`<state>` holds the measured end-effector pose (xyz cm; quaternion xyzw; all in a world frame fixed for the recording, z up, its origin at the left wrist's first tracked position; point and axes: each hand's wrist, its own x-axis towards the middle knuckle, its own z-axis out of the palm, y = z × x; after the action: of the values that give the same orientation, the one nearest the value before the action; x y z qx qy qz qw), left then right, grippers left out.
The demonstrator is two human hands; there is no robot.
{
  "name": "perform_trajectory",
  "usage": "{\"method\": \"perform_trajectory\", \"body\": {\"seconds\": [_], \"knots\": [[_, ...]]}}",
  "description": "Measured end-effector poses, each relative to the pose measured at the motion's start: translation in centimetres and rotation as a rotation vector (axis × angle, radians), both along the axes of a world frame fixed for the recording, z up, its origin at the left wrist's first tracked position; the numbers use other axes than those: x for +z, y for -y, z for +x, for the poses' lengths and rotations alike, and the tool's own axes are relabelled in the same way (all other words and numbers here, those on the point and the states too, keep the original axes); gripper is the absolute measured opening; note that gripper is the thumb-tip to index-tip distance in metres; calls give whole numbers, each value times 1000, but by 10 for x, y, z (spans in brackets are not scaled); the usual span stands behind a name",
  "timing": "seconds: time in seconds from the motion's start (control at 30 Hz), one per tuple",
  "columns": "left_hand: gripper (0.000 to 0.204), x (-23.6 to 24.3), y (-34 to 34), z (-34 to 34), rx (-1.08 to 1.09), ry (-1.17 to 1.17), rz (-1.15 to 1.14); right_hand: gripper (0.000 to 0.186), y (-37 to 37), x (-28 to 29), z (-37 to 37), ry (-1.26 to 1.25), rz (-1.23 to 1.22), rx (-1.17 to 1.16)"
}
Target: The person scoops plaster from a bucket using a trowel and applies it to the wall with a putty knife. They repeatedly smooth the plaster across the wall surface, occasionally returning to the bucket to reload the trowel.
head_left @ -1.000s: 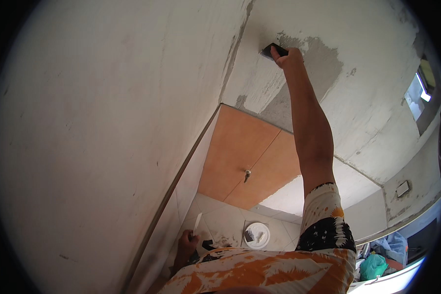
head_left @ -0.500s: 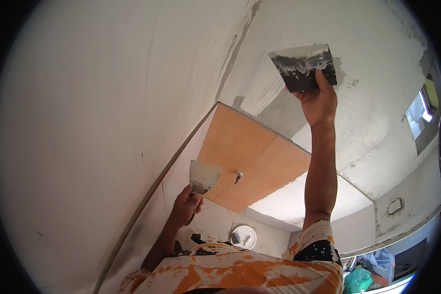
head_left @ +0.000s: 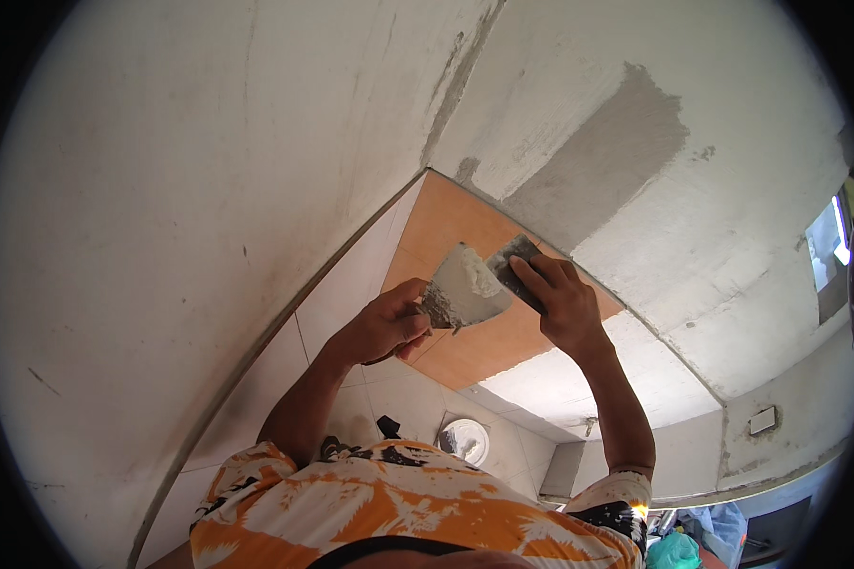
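Note:
My left hand (head_left: 384, 327) is closed round the handle of a putty knife (head_left: 465, 289), whose broad blade carries pale filler. Against that blade's right side lies a dark, flat spreader (head_left: 515, 267), gripped by my right hand (head_left: 571, 305) with the fingers over its face. The two blades meet or overlap in front of the orange tiles (head_left: 441, 218). Beyond them, the pale skim-coated wall (head_left: 731, 171) shows a darker grey patch (head_left: 607, 156) with ragged edges.
Close on the left rises another pale wall (head_left: 190, 209). A white bucket (head_left: 476, 434) stands on the tiled floor below. A small pipe fitting (head_left: 590, 427) juts out near my right forearm. A green bag (head_left: 674, 552) and clutter lie at lower right.
My right hand has come down from the upper wall with the spreader, uncovering more of the grey patch. The left hand has lifted the putty knife rightward to meet it.

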<state>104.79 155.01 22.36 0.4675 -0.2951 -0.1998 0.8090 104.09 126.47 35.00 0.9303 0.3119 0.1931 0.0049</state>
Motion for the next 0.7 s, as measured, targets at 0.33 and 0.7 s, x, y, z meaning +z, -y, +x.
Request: {"method": "perform_trajectory", "body": {"seconds": [0.33, 0.7], "knots": [[44, -23, -9, -11, 915, 866, 806, 47, -35, -89, -19, -1236, 2143, 183], [46, -162, -41, -101, 553, 75, 943, 30, -87, -174, 219, -478, 2585, 99]]}}
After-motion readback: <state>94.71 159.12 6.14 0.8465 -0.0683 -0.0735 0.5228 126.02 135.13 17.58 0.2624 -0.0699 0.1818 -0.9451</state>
